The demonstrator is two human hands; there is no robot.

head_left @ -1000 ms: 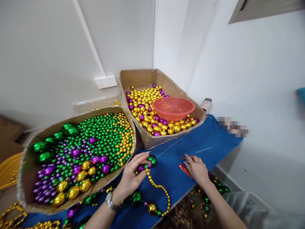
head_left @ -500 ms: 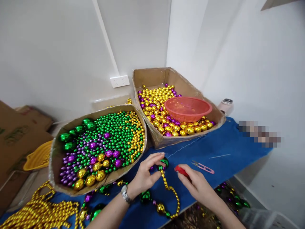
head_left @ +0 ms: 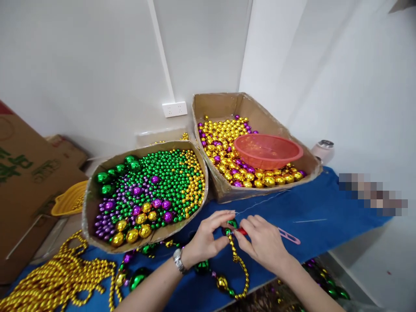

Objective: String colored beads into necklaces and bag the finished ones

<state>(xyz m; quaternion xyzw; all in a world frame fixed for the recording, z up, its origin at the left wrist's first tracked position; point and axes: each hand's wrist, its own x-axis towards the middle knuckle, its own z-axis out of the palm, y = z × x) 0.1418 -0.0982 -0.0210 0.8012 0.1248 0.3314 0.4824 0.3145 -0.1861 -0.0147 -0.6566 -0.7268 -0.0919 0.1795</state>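
Note:
My left hand (head_left: pixel 208 236) pinches the top end of a bead strand (head_left: pixel 238 271) at a green bead (head_left: pixel 232 224), above the blue cloth (head_left: pixel 308 208). The strand of gold beads loops down toward the table's front edge. My right hand (head_left: pixel 263 242) is closed round a small red object (head_left: pixel 242 232) and holds it against the strand's end, touching my left fingers. A thin white thread (head_left: pixel 260 203) runs from my left fingertips toward the boxes. Pink snips (head_left: pixel 289 237) lie on the cloth just behind my right hand.
A cardboard box of green, purple and gold beads (head_left: pixel 146 190) stands left. A second box of gold beads (head_left: pixel 247 156) holds an orange bowl (head_left: pixel 268 151). Gold strands (head_left: pixel 61 277) pile at the lower left. Brown cartons (head_left: pixel 29 182) and a yellow basket (head_left: pixel 69 199) stand beside the table.
My right hand picked up the red object from the cloth and brought it leftward to the strand's end at my left hand. The view has panned left.

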